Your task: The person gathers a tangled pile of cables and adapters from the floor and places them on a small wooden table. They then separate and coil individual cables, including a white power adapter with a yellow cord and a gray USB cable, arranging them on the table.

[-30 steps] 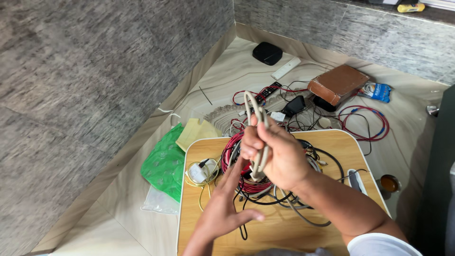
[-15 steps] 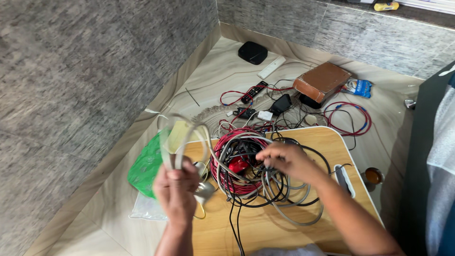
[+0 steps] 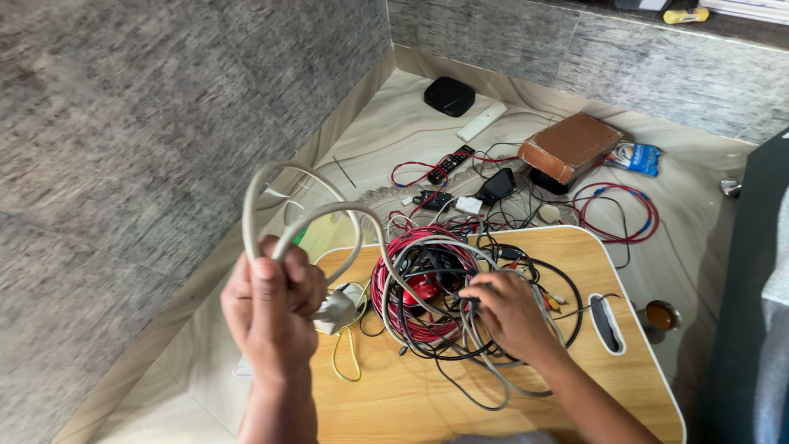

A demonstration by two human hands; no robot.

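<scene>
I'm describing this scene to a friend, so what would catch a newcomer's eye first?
The left hand lifts a looped grey cable at the left, above the small wooden table. At the table's middle sits a tangle of cables with a red coil, the right hand resting on it. Behind, a brown box lies on the floor.

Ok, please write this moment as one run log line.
left hand: grips looped grey cable | right hand: on cable pile | surface: wooden table

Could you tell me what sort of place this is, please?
Probably a home room: a polished marble-look floor meeting stone-tiled walls, with a low wooden lap table, remote control and tangled cables about.
</scene>
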